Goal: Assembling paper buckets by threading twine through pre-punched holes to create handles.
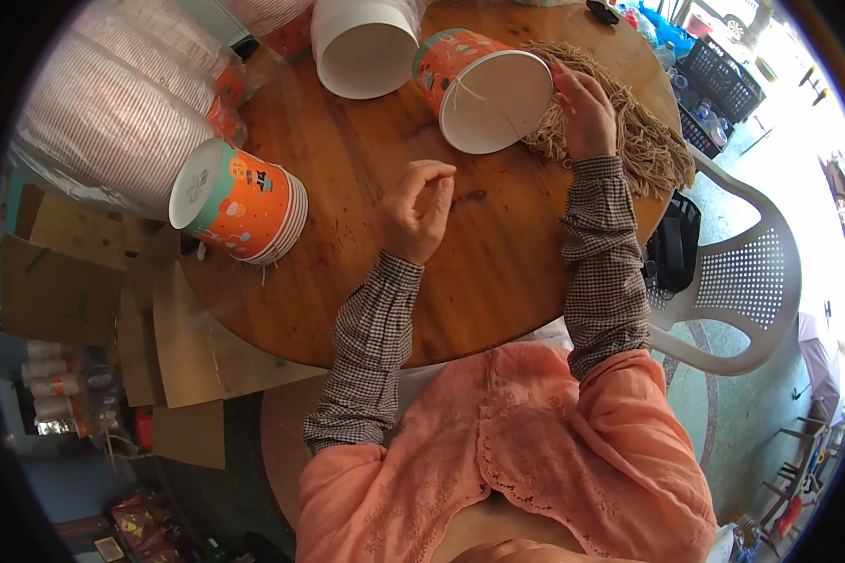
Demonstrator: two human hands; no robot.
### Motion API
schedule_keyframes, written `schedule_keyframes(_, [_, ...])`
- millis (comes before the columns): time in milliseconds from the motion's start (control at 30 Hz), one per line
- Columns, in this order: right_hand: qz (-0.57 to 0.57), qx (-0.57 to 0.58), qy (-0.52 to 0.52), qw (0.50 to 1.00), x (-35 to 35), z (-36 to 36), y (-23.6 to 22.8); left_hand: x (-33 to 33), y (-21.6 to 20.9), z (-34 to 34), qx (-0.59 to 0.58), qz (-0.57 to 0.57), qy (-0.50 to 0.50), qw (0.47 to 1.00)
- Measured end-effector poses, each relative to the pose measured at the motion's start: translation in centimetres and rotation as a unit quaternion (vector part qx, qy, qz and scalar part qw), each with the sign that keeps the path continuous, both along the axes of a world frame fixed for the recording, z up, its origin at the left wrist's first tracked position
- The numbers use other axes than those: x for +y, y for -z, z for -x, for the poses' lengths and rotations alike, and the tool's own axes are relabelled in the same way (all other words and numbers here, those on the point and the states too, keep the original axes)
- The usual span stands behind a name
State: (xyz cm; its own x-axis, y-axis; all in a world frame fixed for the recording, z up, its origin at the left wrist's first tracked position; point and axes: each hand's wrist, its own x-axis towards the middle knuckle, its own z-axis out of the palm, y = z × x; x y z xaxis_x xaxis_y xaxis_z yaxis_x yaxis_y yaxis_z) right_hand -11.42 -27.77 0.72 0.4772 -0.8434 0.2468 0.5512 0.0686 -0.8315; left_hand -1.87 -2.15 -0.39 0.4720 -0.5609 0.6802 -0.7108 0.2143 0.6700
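An orange and green paper bucket (438, 68) is tilted on the table, its white opening toward me. At its right rim is my right hand (589, 114), fingers curled and closed on the edge. Thin strands of string show across the bucket's white opening. My left hand (417, 212) is held over the table, left of and nearer than the bucket, with thumb and forefinger pinched together; anything between them is too small to make out. A pile of tan string (635, 131) lies beside and behind my right hand.
A short stack of orange buckets (253, 208) lies at the table's left edge. White buckets (368, 58) stand at the back. Bagged bucket stacks (113, 113) fill the far left, above cardboard boxes (192, 342). A plastic chair (779, 272) stands right of the round wooden table (347, 155).
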Motion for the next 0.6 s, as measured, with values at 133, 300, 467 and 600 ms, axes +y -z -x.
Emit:
schedule_keyframes(133, [0.047,-0.007,-0.135,0.990,2.9,-1.2,-0.6,-0.7,0.2,0.6,0.026,0.039,0.030,0.998])
schedule_keyframes(300, [0.041,0.003,-0.206,0.978,6.7,-2.4,-0.9,-2.1,1.9,-1.0,0.111,0.054,-0.059,0.991])
schedule_keyframes(467, [0.091,0.037,-0.242,0.965,9.6,-4.5,1.2,-1.8,2.6,-3.7,0.094,-0.097,-0.130,0.982])
schedule_keyframes(600, [0.102,0.041,-0.231,0.967,12.3,-5.9,1.0,-1.9,3.1,-5.3,0.144,-0.057,-0.108,0.982])
